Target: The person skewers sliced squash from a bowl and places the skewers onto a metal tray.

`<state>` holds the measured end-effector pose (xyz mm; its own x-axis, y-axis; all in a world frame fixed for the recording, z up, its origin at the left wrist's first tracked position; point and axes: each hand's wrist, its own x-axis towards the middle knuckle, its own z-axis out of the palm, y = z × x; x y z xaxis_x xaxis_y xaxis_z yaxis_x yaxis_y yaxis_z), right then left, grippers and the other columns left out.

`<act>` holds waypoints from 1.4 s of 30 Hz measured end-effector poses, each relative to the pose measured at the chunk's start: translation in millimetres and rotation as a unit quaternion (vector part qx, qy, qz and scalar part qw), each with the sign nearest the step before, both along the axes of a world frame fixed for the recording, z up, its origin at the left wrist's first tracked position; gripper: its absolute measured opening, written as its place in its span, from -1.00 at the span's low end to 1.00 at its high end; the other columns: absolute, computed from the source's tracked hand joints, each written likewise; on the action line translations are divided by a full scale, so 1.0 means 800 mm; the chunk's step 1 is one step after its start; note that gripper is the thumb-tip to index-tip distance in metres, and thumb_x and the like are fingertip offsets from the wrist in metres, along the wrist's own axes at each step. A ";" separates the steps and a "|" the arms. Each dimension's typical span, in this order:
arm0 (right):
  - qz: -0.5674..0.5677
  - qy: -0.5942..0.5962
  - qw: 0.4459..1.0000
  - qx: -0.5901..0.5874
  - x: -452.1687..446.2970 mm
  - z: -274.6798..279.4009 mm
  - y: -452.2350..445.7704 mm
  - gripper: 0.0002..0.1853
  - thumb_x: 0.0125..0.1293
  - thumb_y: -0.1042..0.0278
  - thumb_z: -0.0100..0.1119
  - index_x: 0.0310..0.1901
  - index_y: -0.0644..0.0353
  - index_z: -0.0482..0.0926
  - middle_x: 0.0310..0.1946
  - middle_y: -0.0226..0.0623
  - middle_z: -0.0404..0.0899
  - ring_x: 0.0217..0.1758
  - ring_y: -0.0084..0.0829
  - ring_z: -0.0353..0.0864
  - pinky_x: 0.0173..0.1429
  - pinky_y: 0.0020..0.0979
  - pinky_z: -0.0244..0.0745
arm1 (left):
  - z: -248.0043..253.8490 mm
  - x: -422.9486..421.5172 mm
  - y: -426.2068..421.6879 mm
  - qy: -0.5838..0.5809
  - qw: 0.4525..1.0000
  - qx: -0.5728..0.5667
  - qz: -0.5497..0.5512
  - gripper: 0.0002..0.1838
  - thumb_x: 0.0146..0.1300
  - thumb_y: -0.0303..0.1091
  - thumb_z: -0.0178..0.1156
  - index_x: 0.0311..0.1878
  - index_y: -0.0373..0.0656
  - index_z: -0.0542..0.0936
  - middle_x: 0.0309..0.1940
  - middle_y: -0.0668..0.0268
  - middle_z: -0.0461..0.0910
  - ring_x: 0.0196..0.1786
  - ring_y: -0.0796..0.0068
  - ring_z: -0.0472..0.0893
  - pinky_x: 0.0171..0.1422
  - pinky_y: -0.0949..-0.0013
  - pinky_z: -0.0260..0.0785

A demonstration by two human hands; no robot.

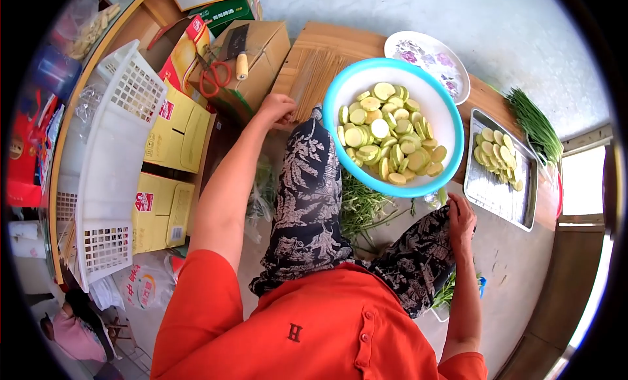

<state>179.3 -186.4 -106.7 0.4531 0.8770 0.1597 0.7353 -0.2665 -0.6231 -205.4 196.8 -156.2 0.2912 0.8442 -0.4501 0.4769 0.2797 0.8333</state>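
My left hand [278, 110] is closed at the near edge of the wooden table [314, 59], beside my left knee. Its palm is hidden, so anything inside it cannot be made out. My right hand [462, 218] rests by my right knee, fingers loosely stretched, below the basin's rim. A small green piece [442, 196] shows near its fingertips. Between my hands, a blue-rimmed white basin [451, 128] stands at the table's edge, filled with round slices of pale green squash [381, 128]. More slices [495, 151] lie on a metal tray [474, 184] to the right.
A flowered white plate [425, 56] sits behind the basin. Green chives [533, 125] lie beyond the tray. Scissors [214, 76] and a wooden-handled knife [242, 65] lie on a cardboard box [271, 46]. Leafy greens [363, 210] are below the basin; a white basket [108, 184] stands left.
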 end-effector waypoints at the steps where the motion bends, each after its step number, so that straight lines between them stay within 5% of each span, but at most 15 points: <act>1: 0.008 -0.006 1.000 0.003 0.000 0.001 0.001 -0.81 0.32 0.45 0.06 -0.09 0.23 0.59 -0.30 -0.15 0.61 -0.23 -0.18 0.62 -0.09 -0.32 0.49 | 0.025 0.001 -0.013 -0.024 1.000 -0.001 0.013 -0.87 0.21 -0.44 0.18 -0.18 -0.20 0.57 -0.52 0.42 0.52 -0.53 0.63 0.50 -0.54 0.53 0.34; 4: 0.023 -0.011 0.999 0.019 0.002 0.000 0.000 -0.81 0.32 0.46 0.05 -0.09 0.25 0.59 -0.31 -0.15 0.61 -0.29 -0.22 0.62 -0.15 -0.34 0.49 | 0.067 -0.005 -0.032 -0.110 0.993 0.028 -0.012 -0.84 0.22 -0.45 0.16 -0.14 -0.22 0.54 -0.54 0.44 0.49 -0.56 0.70 0.41 -0.58 0.58 0.23; 8: -0.016 0.238 0.970 0.052 -0.020 0.029 0.017 -0.76 0.41 0.45 -0.01 0.00 0.30 0.58 -0.34 -0.35 0.62 -0.43 -0.59 0.52 -0.26 -0.53 0.45 | 0.167 0.040 -0.117 -0.150 0.981 0.089 -0.087 -0.88 0.25 -0.45 0.14 -0.15 -0.21 0.53 -0.55 0.46 0.46 -0.62 0.75 0.36 -0.60 0.62 0.17; 11: 0.012 0.391 0.914 0.110 -0.042 0.057 0.042 -0.71 0.45 0.34 -0.03 0.09 0.29 0.53 -0.27 -0.33 0.65 -0.41 -0.61 0.54 -0.27 -0.60 0.38 | 0.199 0.098 -0.198 -0.173 0.962 0.057 -0.205 -0.86 0.24 -0.46 0.16 -0.14 -0.22 0.53 -0.47 0.46 0.49 -0.60 0.79 0.37 -0.59 0.66 0.19; 15: 0.026 0.535 0.832 0.148 -0.073 0.089 0.063 -0.60 0.48 0.21 -0.06 0.19 0.33 0.42 -0.20 -0.27 0.65 -0.40 -0.57 0.56 -0.24 -0.57 0.38 | 0.169 0.173 -0.267 -0.134 0.932 0.051 -0.334 -0.89 0.23 -0.50 0.16 -0.18 -0.25 0.53 -0.48 0.46 0.52 -0.56 0.78 0.43 -0.56 0.64 0.25; 18: 0.016 0.604 0.781 0.160 -0.065 0.062 0.066 -0.66 0.50 0.22 -0.09 0.08 0.31 0.49 -0.34 -0.31 0.61 -0.49 -0.56 0.48 -0.35 -0.57 0.35 | 0.158 0.199 -0.287 -0.092 0.910 0.059 -0.401 -0.88 0.22 -0.50 0.18 -0.18 -0.26 0.54 -0.48 0.41 0.55 -0.52 0.72 0.49 -0.50 0.61 0.34; 22: -0.023 0.606 0.778 0.165 -0.044 0.052 0.048 -0.68 0.50 0.22 -0.10 0.03 0.29 0.52 -0.46 -0.35 0.56 -0.55 -0.58 0.40 -0.41 -0.58 0.31 | 0.161 0.218 -0.221 -0.066 0.922 0.027 -0.381 -0.86 0.29 -0.38 0.17 -0.15 -0.19 0.61 -0.42 0.40 0.61 -0.45 0.67 0.57 -0.40 0.56 0.45; 24: -0.050 0.606 0.774 0.174 -0.034 0.044 0.039 -0.69 0.50 0.23 -0.11 0.02 0.28 0.53 -0.51 -0.36 0.54 -0.59 -0.60 0.36 -0.44 -0.59 0.27 | 0.119 0.234 -0.141 -0.049 0.940 0.144 -0.307 -0.83 0.28 -0.34 0.17 -0.16 -0.19 0.63 -0.39 0.39 0.63 -0.39 0.64 0.60 -0.32 0.49 0.48; 26: -0.055 0.612 0.768 0.180 -0.032 0.052 0.038 -0.69 0.50 0.25 -0.11 0.01 0.28 0.54 -0.52 -0.37 0.53 -0.59 -0.61 0.35 -0.45 -0.61 0.26 | 0.091 0.247 -0.071 0.035 0.908 0.324 -0.263 -0.83 0.19 -0.31 0.21 -0.20 -0.14 0.66 -0.34 0.27 0.70 -0.24 0.38 0.67 -0.12 0.33 0.50; 30: -0.061 0.590 0.789 0.164 -0.039 0.072 0.037 -0.69 0.50 0.26 -0.12 0.01 0.28 0.54 -0.54 -0.38 0.53 -0.60 -0.62 0.35 -0.45 -0.62 0.26 | 0.047 0.283 -0.012 0.044 0.911 0.345 -0.223 -0.80 0.16 -0.37 0.15 -0.17 -0.15 0.65 -0.21 0.15 0.68 -0.13 0.21 0.65 0.01 0.25 0.47; 33: -0.057 0.598 0.788 0.133 -0.042 0.072 0.034 -0.70 0.50 0.27 -0.12 0.00 0.28 0.55 -0.55 -0.37 0.53 -0.60 -0.62 0.36 -0.45 -0.62 0.28 | 0.018 0.310 -0.001 0.115 0.831 0.457 -0.296 -0.61 0.15 -0.54 0.03 0.07 -0.11 0.55 0.13 0.15 0.49 0.13 0.08 0.48 0.18 0.15 0.36; 34: -0.063 0.599 0.787 0.130 -0.042 0.073 0.032 -0.70 0.50 0.27 -0.12 0.00 0.28 0.55 -0.55 -0.37 0.53 -0.60 -0.62 0.36 -0.45 -0.62 0.28 | 0.016 0.318 -0.003 0.114 0.832 0.452 -0.300 -0.61 0.15 -0.54 0.03 0.07 -0.11 0.55 0.13 0.15 0.49 0.13 0.08 0.48 0.18 0.15 0.36; 36: -0.057 0.600 0.789 0.120 -0.043 0.075 0.030 -0.70 0.50 0.27 -0.12 -0.01 0.28 0.55 -0.55 -0.36 0.53 -0.61 -0.62 0.35 -0.45 -0.62 0.27 | 0.009 0.334 -0.004 0.108 0.750 0.553 -0.346 -0.58 0.17 -0.58 0.00 0.11 -0.08 0.53 0.15 0.24 0.48 0.15 0.11 0.47 0.19 0.11 0.35; 42: -0.054 0.597 0.791 0.121 -0.043 0.074 0.034 -0.70 0.51 0.27 -0.14 -0.03 0.28 0.54 -0.55 -0.36 0.55 -0.62 -0.65 0.35 -0.47 -0.63 0.26 | 0.029 0.369 -0.003 0.244 0.681 0.501 -0.475 -0.54 0.20 -0.60 -0.04 0.18 -0.07 0.46 0.23 0.27 0.40 0.27 0.22 0.37 0.34 0.12 0.21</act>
<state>144.8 -159.1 -47.2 0.4782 0.8317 -0.2820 -0.4361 -0.0538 -0.8983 90.1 194.4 -132.9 0.9426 0.3329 -0.0262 0.3338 -0.9410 0.0553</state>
